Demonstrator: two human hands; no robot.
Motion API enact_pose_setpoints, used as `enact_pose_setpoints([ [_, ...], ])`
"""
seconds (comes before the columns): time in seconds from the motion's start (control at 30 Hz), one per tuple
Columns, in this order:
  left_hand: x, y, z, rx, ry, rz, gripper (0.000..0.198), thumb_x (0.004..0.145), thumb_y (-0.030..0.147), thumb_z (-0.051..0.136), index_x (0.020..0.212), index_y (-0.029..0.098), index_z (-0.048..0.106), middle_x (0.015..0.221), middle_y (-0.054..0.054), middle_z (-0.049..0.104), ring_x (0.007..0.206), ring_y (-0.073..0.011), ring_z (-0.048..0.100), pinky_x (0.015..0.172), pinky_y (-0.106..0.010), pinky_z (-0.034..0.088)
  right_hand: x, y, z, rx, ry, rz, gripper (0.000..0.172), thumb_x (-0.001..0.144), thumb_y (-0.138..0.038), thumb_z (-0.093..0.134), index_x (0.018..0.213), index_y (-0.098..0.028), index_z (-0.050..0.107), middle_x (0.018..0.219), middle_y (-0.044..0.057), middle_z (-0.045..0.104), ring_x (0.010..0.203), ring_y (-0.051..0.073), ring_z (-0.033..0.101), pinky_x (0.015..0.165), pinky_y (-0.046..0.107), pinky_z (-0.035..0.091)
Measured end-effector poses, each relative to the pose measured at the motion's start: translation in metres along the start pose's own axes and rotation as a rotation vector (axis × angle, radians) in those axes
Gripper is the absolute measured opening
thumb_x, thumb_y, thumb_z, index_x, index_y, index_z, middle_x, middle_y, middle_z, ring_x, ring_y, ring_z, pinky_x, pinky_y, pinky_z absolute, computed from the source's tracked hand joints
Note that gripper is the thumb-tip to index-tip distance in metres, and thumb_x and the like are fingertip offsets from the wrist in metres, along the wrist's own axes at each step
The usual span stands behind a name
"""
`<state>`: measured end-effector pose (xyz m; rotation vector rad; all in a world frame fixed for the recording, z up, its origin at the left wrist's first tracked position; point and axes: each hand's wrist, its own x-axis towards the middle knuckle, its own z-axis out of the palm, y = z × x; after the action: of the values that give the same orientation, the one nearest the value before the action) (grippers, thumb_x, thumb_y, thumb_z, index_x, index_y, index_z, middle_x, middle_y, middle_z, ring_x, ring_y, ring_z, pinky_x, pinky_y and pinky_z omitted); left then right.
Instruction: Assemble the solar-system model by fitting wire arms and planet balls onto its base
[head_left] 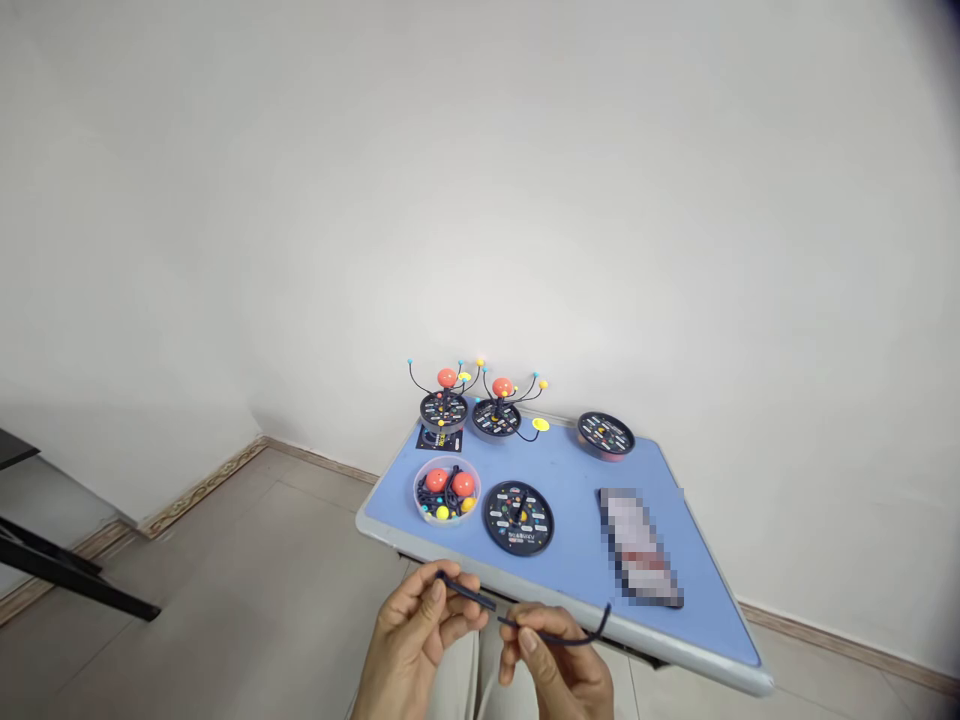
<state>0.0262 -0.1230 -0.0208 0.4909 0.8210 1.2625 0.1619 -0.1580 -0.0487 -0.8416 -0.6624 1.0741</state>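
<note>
Assembly, as I read it, is at the rod-joining step. Through the head camera I see my left hand [416, 620] pinching a straight-looking black rod [469, 594] between thumb and fingers, its thicker end pointing right. My right hand [559, 655] is likewise closed, thumb against fingers, on a curved black rod [581, 641] whose outer end bends upward. Both pieces are held up before the near edge of the blue desk [570, 480]; their inner ends sit just beside each other, and I can make out no join yet.

I judge that the next move calls for lining up the thin tip with the thicker end, both grips steady, then a straight push; a skewed one could slip or bend the tip. Beyond, the printed disc [519, 520] with its upright post lies right of the clear bowl [448, 460] of parts, and two built planet models [444, 408] stand behind.
</note>
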Motion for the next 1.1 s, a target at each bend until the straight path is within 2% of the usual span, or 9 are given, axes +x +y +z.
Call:
enact_pose_setpoints([
  [0.1, -0.001, -0.001, 0.003, -0.022, 0.013, -0.018, 0.039, 0.059, 0.039, 0.091, 0.084, 0.015, 0.074, 0.086, -0.010, 0.077, 0.068, -0.0196, 0.070, 0.075, -0.037, 0.060, -0.004, -0.003, 0.007, -0.065, 0.024, -0.151, 0.014, 0.074, -0.037, 0.083, 0.080, -0.026, 0.077, 0.078, 0.004, 0.071, 0.052, 0.016, 0.062, 0.048, 0.031, 0.054],
  [0.17, -0.001, -0.001, 0.004, -0.023, 0.017, -0.022, 0.038, 0.060, 0.038, 0.091, 0.084, 0.015, 0.073, 0.088, -0.010, 0.077, 0.069, -0.0191, 0.070, 0.076, -0.036, 0.060, -0.005, -0.002, 0.008, -0.092, 0.047, -0.189, 0.013, 0.076, -0.037, 0.081, 0.081, -0.026, 0.077, 0.080, 0.004, 0.071, 0.052, 0.016, 0.062, 0.049, 0.032, 0.054],
  [0.5, -0.007, 0.004, 0.010, 0.020, -0.024, 0.006, 0.036, 0.064, 0.040, 0.089, 0.084, 0.015, 0.073, 0.087, -0.010, 0.076, 0.068, -0.0187, 0.070, 0.076, -0.036, 0.058, -0.005, -0.004, 0.010, -0.091, 0.059, -0.207, 0.012, 0.078, -0.036, 0.079, 0.082, -0.024, 0.076, 0.080, 0.004, 0.071, 0.052, 0.015, 0.063, 0.053, 0.030, 0.056],
  [0.73, -0.009, 0.003, 0.014, 0.033, -0.060, 0.049, 0.034, 0.069, 0.040, 0.086, 0.087, 0.015, 0.074, 0.086, -0.010, 0.076, 0.067, -0.0190, 0.070, 0.073, -0.035, 0.058, -0.004, -0.009, 0.012, -0.061, 0.051, -0.251, 0.008, 0.081, -0.031, 0.078, 0.087, -0.026, 0.076, 0.080, 0.002, 0.072, 0.054, 0.014, 0.064, 0.050, 0.027, 0.056],
  [1.1, -0.011, -0.001, 0.014, 0.068, -0.093, 0.120, 0.029, 0.075, 0.042, 0.081, 0.084, 0.016, 0.072, 0.084, -0.009, 0.076, 0.064, -0.0180, 0.071, 0.069, -0.033, 0.059, -0.004, -0.013, 0.011, -0.053, 0.041, -0.268, 0.010, 0.078, -0.033, 0.081, 0.084, -0.025, 0.078, 0.079, 0.002, 0.073, 0.051, 0.014, 0.065, 0.047, 0.025, 0.055],
])
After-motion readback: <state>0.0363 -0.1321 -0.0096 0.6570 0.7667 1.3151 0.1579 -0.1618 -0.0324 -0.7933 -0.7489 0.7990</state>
